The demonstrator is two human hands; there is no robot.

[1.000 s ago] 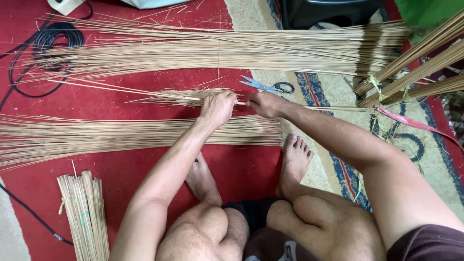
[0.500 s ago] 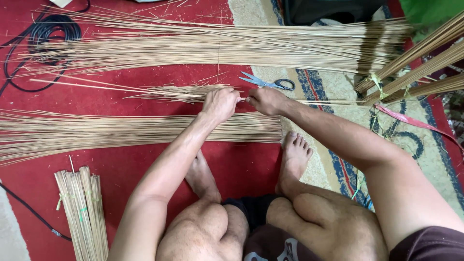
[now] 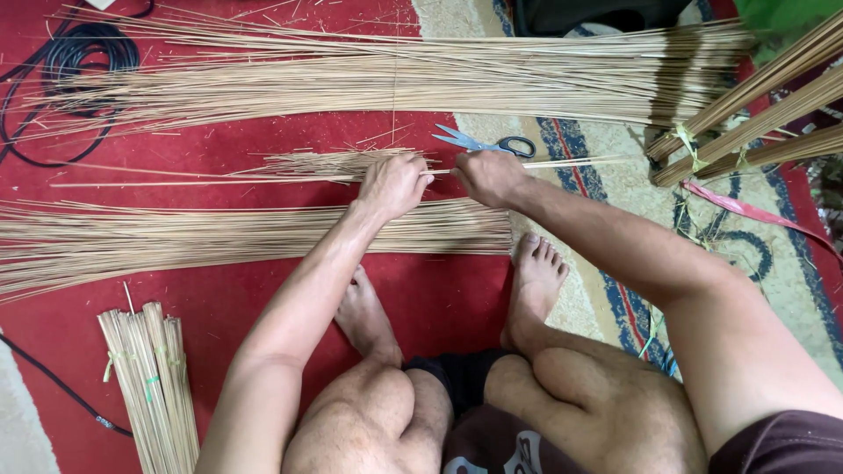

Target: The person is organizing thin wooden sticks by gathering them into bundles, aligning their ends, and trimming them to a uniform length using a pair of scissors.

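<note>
Hands meet over the red mat: our left hand [image 3: 392,184] is curled shut around a small sheaf of thin sticks [image 3: 334,163], knuckles up, so the loose ends stay gathered instead of fanning out. Our right hand [image 3: 488,175] is closed in a pinch on a single stick [image 3: 562,162] that runs off to the right across the patterned rug [image 3: 606,189]; the two fists sit just apart, the stick bridging the gap between them, a hold that keeps it taut and level. Whether the right hand grips one stick or a couple we cannot quite tell, since the fingers hide the spot. Just beyond the right hand lie blue-handled scissors [image 3: 479,142], blades toward the left and close enough to pick up without shifting our seat. We sit cross-legged on the floor, bare feet [image 3: 531,285] forward, with the nearer pile of long sticks [image 3: 237,237] lying crosswise just past the toes and under the forearms, near to draw from. A wider, longer pile [image 3: 395,75] lies parallel farther out, well apart from the hands. At lower left a tied bundle of short sticks [image 3: 149,386] lies lengthwise toward us, bound with green ties, kept away from the loose stock. Thicker tied bundles [image 3: 746,123] slant in at upper right, and a coiled black cable [image 3: 83,66] rests at the mat's far left corner.
</note>
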